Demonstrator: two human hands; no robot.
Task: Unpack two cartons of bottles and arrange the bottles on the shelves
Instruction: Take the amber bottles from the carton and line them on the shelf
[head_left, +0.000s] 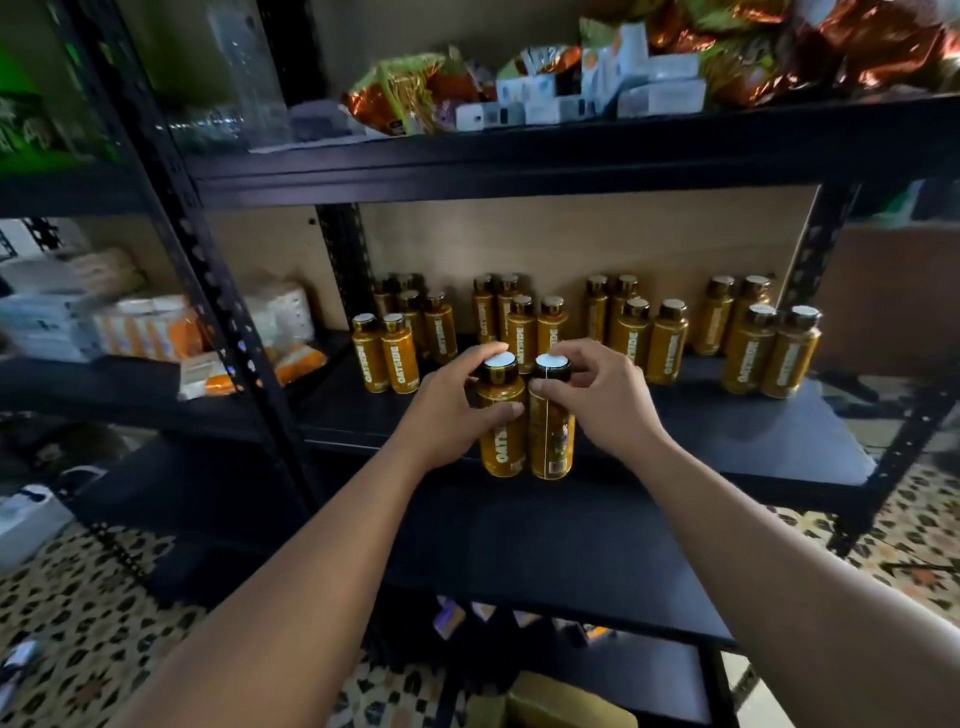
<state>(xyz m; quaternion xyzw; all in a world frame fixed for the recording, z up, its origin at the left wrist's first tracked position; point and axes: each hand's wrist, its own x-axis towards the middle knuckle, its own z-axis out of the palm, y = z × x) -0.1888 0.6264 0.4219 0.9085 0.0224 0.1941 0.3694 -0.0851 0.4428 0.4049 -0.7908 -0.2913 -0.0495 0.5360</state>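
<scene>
**Both hands forward, each on a bottle**

The bare left arm (311, 571) and right arm (779, 561) reach forward from the lower corners of the view and converge toward the middle. The left hand (457, 410) grips the left bottle (500, 447) from its left side, with fingers curled over the cap and the thumb pressed across the body. The right hand (605, 400) holds the right bottle (551, 441) from its right side, with fingertips on the cap and the thumb at the shoulder. Both wrists are straight, backs of the hands facing up, close together at the front edge of the shelf (753, 431).
</scene>
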